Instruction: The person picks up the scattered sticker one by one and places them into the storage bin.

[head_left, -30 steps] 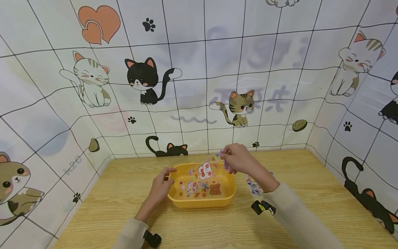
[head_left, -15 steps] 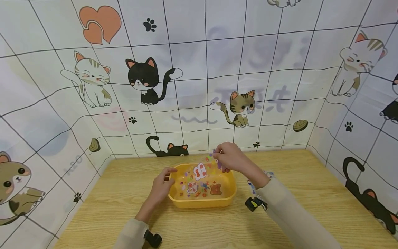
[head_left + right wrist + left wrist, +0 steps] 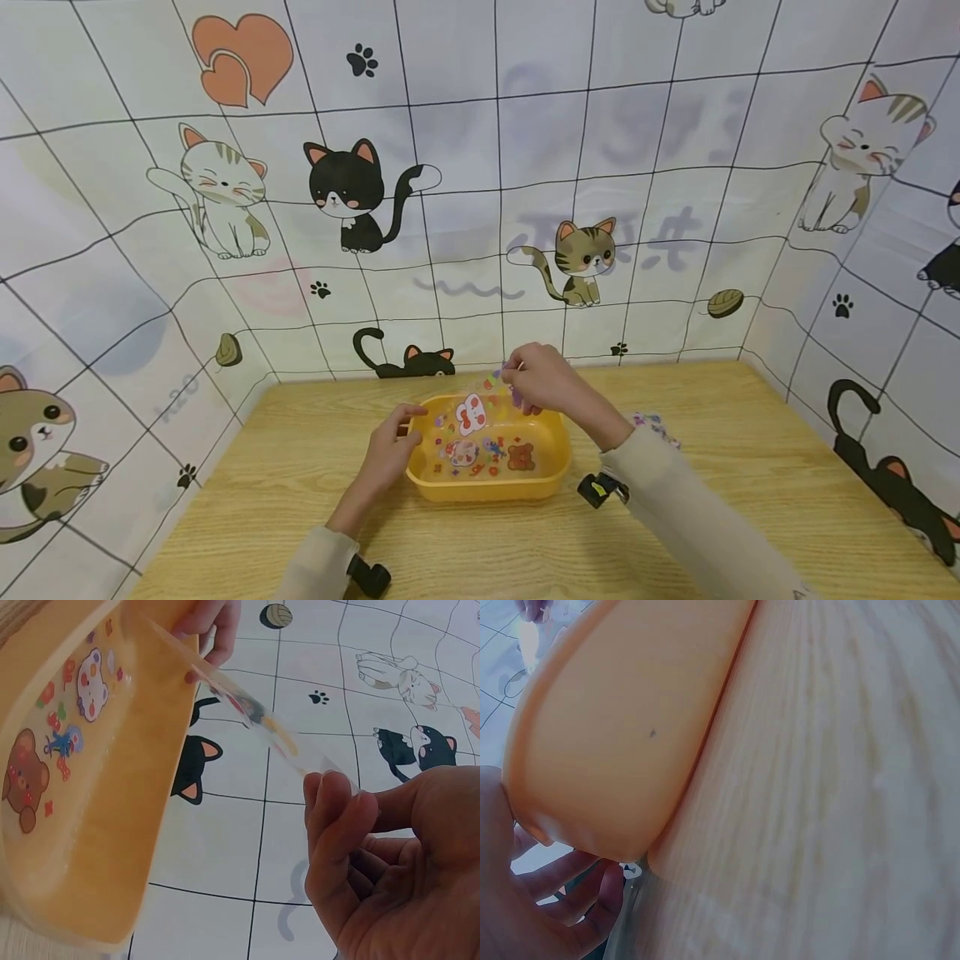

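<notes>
A yellow plastic basin [image 3: 487, 492] stands on the table. My left hand [image 3: 390, 446] grips its left end, thumb at the rim and fingers round the outer wall in the left wrist view. My right hand [image 3: 546, 382] pinches the edge of a clear sticker sheet [image 3: 471, 415] with a white rabbit on it. In the right wrist view this thin sheet [image 3: 247, 709] slants down toward the basin's left end, thumb and fingertips at its near edge. Inside the basin lie a brown bear sticker [image 3: 521, 456], a white animal sticker [image 3: 463, 452] and several small colourful prints.
More colourful sticker material [image 3: 656, 428] lies on the wooden table [image 3: 480, 550] to the right, partly behind my right forearm. A wall covering [image 3: 465, 208] printed with cats surrounds the table at the back and sides.
My right hand has moved left over the basin, carrying the sticker sheet toward the left end. My left hand stays at the basin. More of the sticker material on the right shows behind the forearm.
</notes>
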Demonstrator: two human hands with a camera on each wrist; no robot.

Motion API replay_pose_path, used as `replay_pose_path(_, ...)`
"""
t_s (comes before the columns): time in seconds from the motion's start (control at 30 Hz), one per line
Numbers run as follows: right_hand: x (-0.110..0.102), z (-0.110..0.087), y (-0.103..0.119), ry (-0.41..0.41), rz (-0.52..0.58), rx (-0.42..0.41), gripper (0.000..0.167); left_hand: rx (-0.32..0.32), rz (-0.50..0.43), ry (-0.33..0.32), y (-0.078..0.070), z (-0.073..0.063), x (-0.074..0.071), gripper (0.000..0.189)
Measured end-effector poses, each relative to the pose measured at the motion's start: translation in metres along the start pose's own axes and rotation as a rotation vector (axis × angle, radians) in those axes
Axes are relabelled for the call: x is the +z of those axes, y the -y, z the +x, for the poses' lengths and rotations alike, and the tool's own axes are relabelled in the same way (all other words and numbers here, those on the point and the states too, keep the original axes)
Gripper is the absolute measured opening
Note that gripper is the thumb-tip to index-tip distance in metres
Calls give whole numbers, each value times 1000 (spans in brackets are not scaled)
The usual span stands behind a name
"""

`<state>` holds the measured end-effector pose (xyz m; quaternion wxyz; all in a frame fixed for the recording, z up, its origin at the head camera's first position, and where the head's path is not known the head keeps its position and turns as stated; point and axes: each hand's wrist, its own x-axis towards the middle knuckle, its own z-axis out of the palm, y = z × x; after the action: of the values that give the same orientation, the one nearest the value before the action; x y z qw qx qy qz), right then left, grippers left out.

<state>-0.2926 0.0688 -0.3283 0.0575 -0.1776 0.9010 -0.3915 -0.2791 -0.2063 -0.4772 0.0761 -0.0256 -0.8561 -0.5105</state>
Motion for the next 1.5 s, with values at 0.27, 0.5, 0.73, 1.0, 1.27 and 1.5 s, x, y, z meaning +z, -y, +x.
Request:
replay_pose_path(0.27, 14, 5, 4, 40, 18, 25, 21, 4, -8, -8, 2, 0, 0, 35)
replay_pose_path(0.5, 26, 10, 2, 57, 9, 43, 19, 10, -7, -2, 2, 0, 0, 36)
replay_pose_path(0.73, 31, 12, 0, 68, 4, 27, 16, 13, 6, -11, 1, 0, 0, 36)
replay_pose_path(1.0, 33, 11, 1, 88, -5, 10, 19, 19, 11, -11, 0, 0, 0, 37)
replay_pose_path(1.27, 36, 13, -5, 109, -48, 37, 37, 21, 10, -10, 1, 0, 0, 37)
replay_pose_path(1.5, 37, 13, -5, 133, -41, 48, 37, 14, 12, -6, 1, 1, 0, 37)
